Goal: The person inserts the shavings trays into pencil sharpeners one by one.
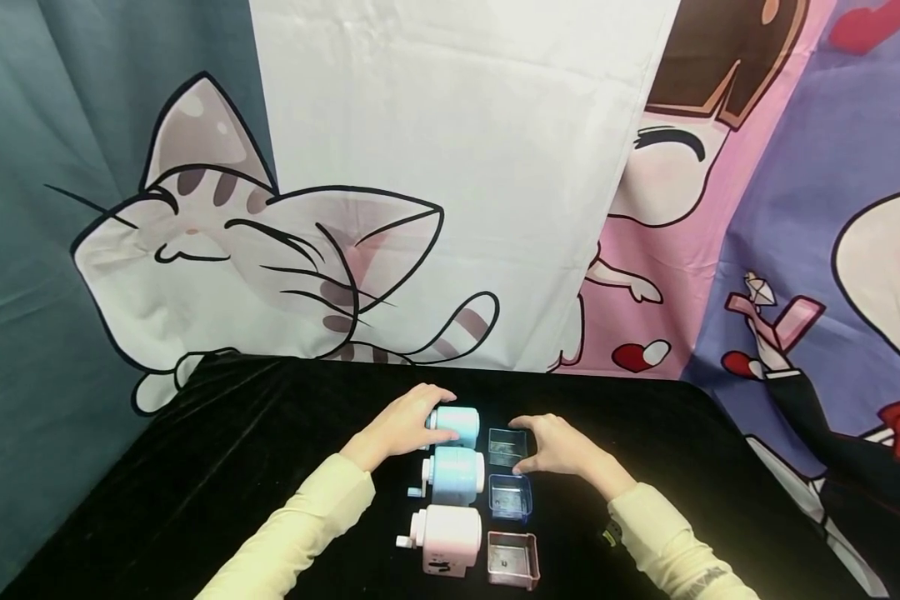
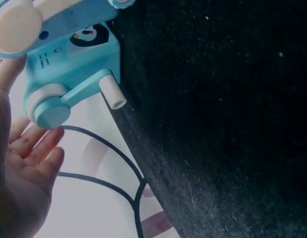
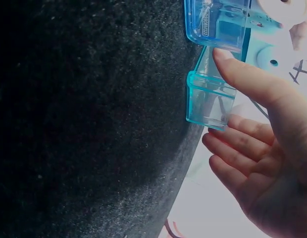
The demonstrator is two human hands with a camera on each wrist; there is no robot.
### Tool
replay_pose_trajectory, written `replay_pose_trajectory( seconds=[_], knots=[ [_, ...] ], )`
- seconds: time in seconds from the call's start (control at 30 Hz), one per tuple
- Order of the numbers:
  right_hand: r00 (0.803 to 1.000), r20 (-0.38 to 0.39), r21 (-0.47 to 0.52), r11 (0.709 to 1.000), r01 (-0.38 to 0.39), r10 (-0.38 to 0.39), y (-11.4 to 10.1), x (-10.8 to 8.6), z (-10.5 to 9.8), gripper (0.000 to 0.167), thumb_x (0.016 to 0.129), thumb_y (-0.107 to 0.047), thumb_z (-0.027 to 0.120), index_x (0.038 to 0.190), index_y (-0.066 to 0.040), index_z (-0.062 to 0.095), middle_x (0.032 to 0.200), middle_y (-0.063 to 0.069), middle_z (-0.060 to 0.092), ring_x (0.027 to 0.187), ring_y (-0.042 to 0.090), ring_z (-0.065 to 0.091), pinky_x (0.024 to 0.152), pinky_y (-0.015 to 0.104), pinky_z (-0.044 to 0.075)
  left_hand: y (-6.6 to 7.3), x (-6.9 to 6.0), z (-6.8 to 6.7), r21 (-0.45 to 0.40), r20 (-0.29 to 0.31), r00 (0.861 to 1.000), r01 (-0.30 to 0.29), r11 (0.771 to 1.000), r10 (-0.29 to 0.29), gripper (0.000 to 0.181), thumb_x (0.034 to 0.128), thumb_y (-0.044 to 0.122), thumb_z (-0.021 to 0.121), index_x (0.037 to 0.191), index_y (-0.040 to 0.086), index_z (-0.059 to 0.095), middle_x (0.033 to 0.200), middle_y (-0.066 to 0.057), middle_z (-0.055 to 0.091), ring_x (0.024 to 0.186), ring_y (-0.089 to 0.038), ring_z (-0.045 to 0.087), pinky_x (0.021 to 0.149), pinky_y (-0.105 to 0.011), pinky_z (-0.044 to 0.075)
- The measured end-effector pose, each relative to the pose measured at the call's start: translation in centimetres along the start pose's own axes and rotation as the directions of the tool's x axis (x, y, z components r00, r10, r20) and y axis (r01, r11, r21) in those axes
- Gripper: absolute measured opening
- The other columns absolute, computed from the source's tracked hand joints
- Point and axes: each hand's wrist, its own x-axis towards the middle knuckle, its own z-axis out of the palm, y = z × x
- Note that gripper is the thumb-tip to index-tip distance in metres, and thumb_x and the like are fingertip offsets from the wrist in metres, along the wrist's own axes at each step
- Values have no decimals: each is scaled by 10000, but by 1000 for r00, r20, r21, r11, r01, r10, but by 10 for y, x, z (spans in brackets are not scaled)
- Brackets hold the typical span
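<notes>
Three hand-crank pencil sharpeners stand in a column on black cloth. My left hand (image 1: 401, 423) is at the farthest, a teal sharpener (image 1: 461, 423), its thumb on the near side and fingers on the far side. In the left wrist view the fingers are loosely bent beside the crank hub (image 2: 52, 111); whether they touch is unclear. My right hand (image 1: 562, 448) spans the clear teal shavings tray (image 1: 507, 457), thumb and fingers spread apart. The right wrist view shows its fingertips close to the tray (image 3: 208, 106), not curled round it.
Nearer stand a blue sharpener (image 1: 453, 475) and a pink sharpener (image 1: 452, 533). To their right lie a blue tray (image 1: 510, 500) and a pink tray (image 1: 513, 562). Black cloth (image 1: 270, 467) covers the table. A printed curtain (image 1: 450, 125) hangs behind its far edge.
</notes>
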Motion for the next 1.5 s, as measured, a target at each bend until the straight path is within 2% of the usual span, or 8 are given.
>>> replay_pose_trajectory(
  seconds=[0.2,0.53,0.9,1.2,1.5],
  knots=[
    [1000,12,19,1000,3,-3,2,0,3,650,698,-298,848,1230,-23,597,1122,119,674,912,194,603,843,423,554,-3,0,6,-14,24,1000,20,1000,-19,609,805,458,733,1286,128,556,1227,-60,577,1025,-166,519,914,-379,486],
    [1000,9,52,998,21,-21,5,1,6,624,717,-289,838,1228,-22,601,1144,123,673,939,194,617,864,419,548,-5,1,12,-41,13,1000,-3,999,4,580,792,406,763,1255,119,568,1161,-56,596,975,-160,527,858,-367,504],
    [1000,-1,75,997,29,-29,6,2,8,583,727,-276,834,1203,-21,615,1107,109,688,934,189,630,853,399,554,-7,6,16,-82,32,998,-47,996,50,540,788,331,783,1236,114,574,1183,-56,614,1014,-174,546,888,-382,501],
    [1000,-9,78,996,31,-30,8,2,9,547,725,-272,837,1170,-26,635,1044,81,705,887,163,639,813,373,566,-9,7,20,-117,50,996,-64,991,70,534,798,290,780,1243,91,560,1193,-68,619,1018,-176,569,910,-389,503],
    [999,-27,83,996,25,-22,9,2,7,474,733,-245,825,1133,-50,664,1029,59,711,872,162,659,806,364,571,-8,10,21,-116,54,996,-71,991,78,530,803,274,778,1244,77,561,1187,-68,626,999,-178,584,909,-379,516]
  ],
)
